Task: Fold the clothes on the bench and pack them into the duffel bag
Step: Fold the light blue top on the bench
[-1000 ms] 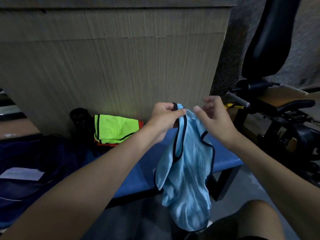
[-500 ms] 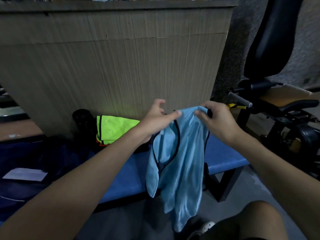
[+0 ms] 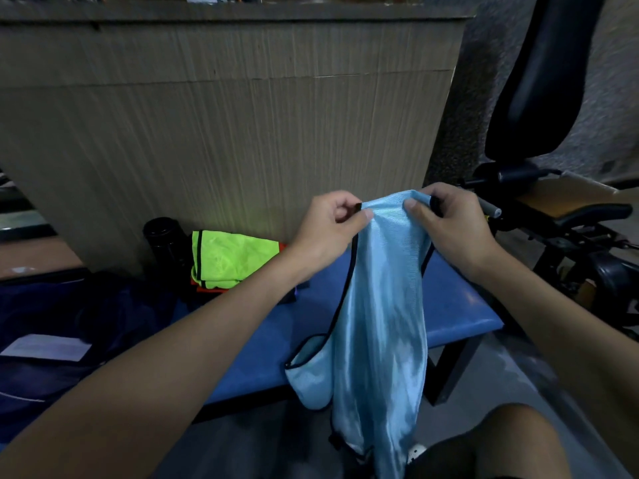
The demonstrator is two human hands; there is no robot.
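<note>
Both hands, left (image 3: 328, 229) and right (image 3: 449, 226), pinch the top edge of a blue vest (image 3: 380, 323) hanging over the bench (image 3: 456, 305).

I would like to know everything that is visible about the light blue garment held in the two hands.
The light blue garment is a thin, shiny, mesh-like sleeveless bib with black binding along its edges. It hangs limp and unfolded in front of the blue bench, reaching below the seat. The left hand and the right hand each pinch its top edge, holding a short span taut between them. A lower flap curls out to the left.
</note>
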